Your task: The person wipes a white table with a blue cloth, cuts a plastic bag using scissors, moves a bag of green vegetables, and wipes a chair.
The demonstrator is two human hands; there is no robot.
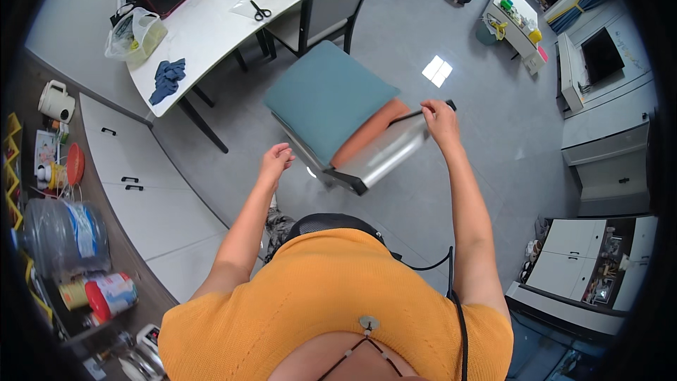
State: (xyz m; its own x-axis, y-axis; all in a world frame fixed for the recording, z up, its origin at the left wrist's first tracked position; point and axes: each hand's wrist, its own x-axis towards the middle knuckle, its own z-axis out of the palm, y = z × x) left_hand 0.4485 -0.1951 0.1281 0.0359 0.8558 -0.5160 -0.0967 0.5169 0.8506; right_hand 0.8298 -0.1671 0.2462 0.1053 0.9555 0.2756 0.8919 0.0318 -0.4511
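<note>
In front of me stands a chair [391, 149] with a silver-grey backrest and dark posts, its back toward me. A teal cushion [331, 99] lies on its seat, over an orange cushion [370, 130] that shows along the right side. My right hand [441, 125] is closed round the right top end of the backrest. Left of the chair, my left hand [273, 164] hangs in the air beside the cushion, fingers loosely bent and apart, with nothing in them.
A white table [211, 35] at upper left bears scissors [260, 10], a blue cloth [168, 80] and a plastic bag [136, 37]. Another chair [321, 10] stands against it. Along the left runs a cabinet counter with a large water bottle [67, 236]. Grey tiled floor [493, 148] extends right.
</note>
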